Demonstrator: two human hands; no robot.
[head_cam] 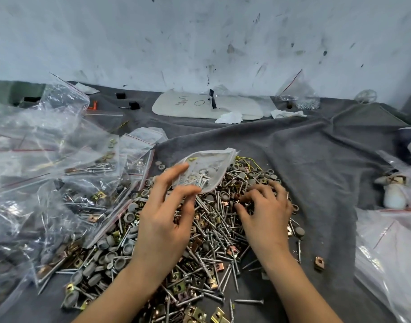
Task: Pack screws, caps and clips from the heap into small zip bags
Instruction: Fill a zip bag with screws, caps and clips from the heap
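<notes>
A big heap (213, 231) of silver screws, grey round caps and brass clips lies on the grey cloth in front of me. My left hand (167, 217) pinches the near edge of a small zip bag (207, 169) between thumb and fingers. The bag is held open above the heap and has several screws and caps inside. My right hand (265, 210) rests palm down on the heap to the right of the bag, fingers curled into the clips and screws. Whether it grips any piece is hidden by the fingers.
Filled zip bags (60, 164) are piled at the left. More clear bags (390, 248) lie at the right edge. A stray brass clip (319, 262) sits on the grey cloth (316, 155). A white board (200, 106), tissue scraps and a bag of small screws (300, 96) lie by the back wall.
</notes>
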